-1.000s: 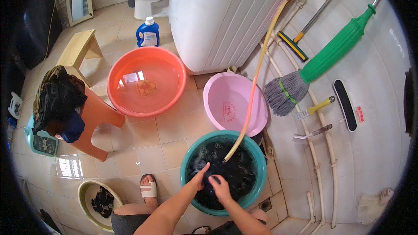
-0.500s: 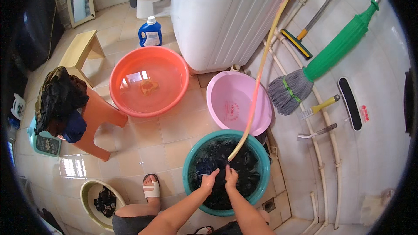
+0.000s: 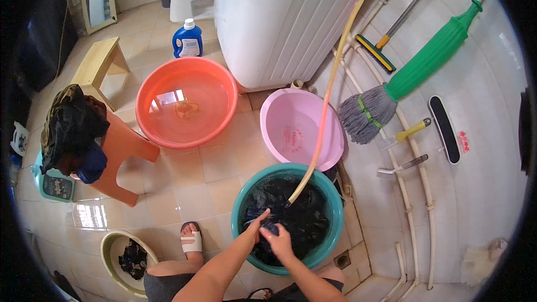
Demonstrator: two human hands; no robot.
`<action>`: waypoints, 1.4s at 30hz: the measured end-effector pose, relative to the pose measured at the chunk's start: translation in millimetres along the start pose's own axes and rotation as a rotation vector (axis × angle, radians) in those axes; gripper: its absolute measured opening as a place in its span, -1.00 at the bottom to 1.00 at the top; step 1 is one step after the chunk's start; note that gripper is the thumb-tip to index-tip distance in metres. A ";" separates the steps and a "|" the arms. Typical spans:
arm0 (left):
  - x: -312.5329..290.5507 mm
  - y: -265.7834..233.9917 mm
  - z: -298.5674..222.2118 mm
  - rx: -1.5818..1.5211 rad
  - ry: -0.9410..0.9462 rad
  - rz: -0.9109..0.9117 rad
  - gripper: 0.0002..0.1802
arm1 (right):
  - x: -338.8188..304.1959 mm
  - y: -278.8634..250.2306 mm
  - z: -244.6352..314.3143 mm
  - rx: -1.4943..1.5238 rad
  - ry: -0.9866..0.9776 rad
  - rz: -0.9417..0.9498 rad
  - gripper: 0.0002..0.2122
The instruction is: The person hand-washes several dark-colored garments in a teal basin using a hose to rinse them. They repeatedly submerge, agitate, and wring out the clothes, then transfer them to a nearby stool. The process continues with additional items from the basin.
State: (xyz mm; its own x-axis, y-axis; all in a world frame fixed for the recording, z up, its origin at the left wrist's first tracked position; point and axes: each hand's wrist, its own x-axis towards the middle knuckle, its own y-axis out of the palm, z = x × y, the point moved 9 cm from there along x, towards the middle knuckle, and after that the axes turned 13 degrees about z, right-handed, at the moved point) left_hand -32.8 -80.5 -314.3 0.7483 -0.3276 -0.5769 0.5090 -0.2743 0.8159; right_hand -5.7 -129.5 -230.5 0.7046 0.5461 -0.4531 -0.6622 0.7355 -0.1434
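Dark wet cloth fills the teal basin in front of me, lying in water. My left hand is at the basin's near left part, closed on a bunch of dark blue cloth, its thumb sticking up. Close against it, my right hand grips the same cloth, a bit of which bulges above the fingers. Part of the left fingers is hidden by the cloth and the right hand. A pale yellow hose hangs down into the basin, its end just beyond my hands.
A pink basin and an orange basin holding water stand beyond. Dark clothes lie on an orange stool at left. A pale tub sits near my foot. A green-sleeved mop hangs along the right wall.
My hands have moved slightly left, away from the hose end, and come together. The right hand has turned over toward the left one. The whole view has shifted slightly.
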 end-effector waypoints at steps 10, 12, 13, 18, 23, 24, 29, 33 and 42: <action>-19.1 50.9 -7.8 0.317 0.371 -0.286 -0.86 | 19.1 -82.8 3.9 -0.340 0.189 -0.269 -0.59; -24.2 79.2 -7.4 0.590 0.381 -0.182 -0.81 | 27.4 -113.8 -62.0 -0.543 0.471 -0.043 -0.62; -22.0 80.8 -3.4 0.751 0.311 -0.172 -0.78 | 32.0 -124.6 -50.3 -0.671 0.293 -0.034 -0.61; -32.0 113.5 12.8 1.662 -0.036 -0.099 -0.62 | 29.2 -82.6 -45.7 0.408 0.455 0.244 -0.48; 11.2 22.4 50.8 1.445 0.308 0.046 -0.45 | 59.7 -50.3 -58.6 -0.597 0.263 0.288 -0.34; -0.6 19.8 41.6 1.429 -0.043 0.000 -0.50 | 56.3 -42.0 -67.1 -0.731 0.345 0.238 -0.35; -13.4 -55.8 25.1 1.153 0.108 -0.538 -0.62 | 58.6 -17.3 -130.2 -1.261 0.580 0.357 -0.38; -31.8 -55.9 -5.2 1.014 0.367 -0.707 -0.63 | 61.3 -56.4 -122.8 -0.923 0.748 0.129 -0.47; -13.7 -7.7 -7.1 0.118 0.186 -0.351 -0.21 | -62.1 -66.6 94.0 0.143 0.036 0.042 -0.60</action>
State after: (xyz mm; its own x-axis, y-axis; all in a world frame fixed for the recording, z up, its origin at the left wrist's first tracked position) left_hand -44.0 -67.4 -312.4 0.6080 -0.0295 -0.7934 0.7027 -0.4452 0.5550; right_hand 18.6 -174.7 -110.1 0.6658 0.5644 -0.4881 -0.6458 0.7635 0.0020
